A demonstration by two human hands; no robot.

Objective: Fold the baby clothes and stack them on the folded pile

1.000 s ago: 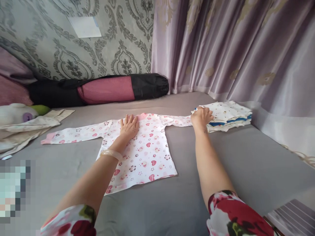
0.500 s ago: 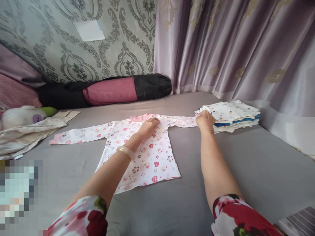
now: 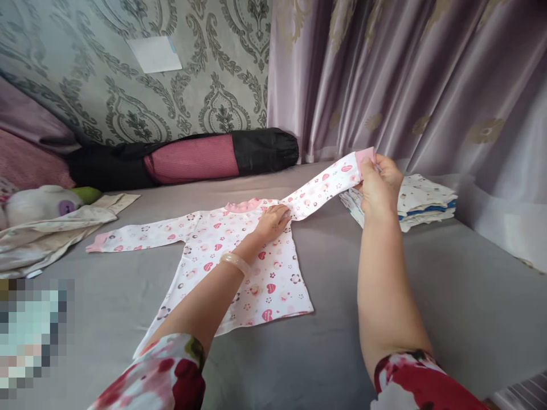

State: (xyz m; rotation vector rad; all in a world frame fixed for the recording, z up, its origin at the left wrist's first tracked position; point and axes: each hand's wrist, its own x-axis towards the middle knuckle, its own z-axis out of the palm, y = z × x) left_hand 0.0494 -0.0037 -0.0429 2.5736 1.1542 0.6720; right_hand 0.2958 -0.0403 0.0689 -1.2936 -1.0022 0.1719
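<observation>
A small white long-sleeved shirt (image 3: 273,273) with pink hearts and flowers lies spread on the grey bed sheet, its pink collar toward the wall. My left hand (image 3: 273,222) rests flat on it by the shoulder on the right, fingers stretched out. Pinched at its pink cuff, the right sleeve (image 3: 327,185) is raised off the bed in my right hand (image 3: 382,179). The left sleeve (image 3: 145,236) lies straight out on the sheet. Just behind my right hand sits a stack of folded clothes (image 3: 427,193), partly hidden by it.
A black and pink rolled bag (image 3: 192,159) lies along the patterned wall. At the left are a white plush toy (image 3: 36,205) and a crumpled beige garment (image 3: 85,222). Purple curtains (image 3: 384,74) hang at the back right. A pixelated patch covers the lower left.
My right hand has lifted the right sleeve by its cuff, up and away from the sheet beside the stack. My left hand has slid slightly right toward the shoulder.
</observation>
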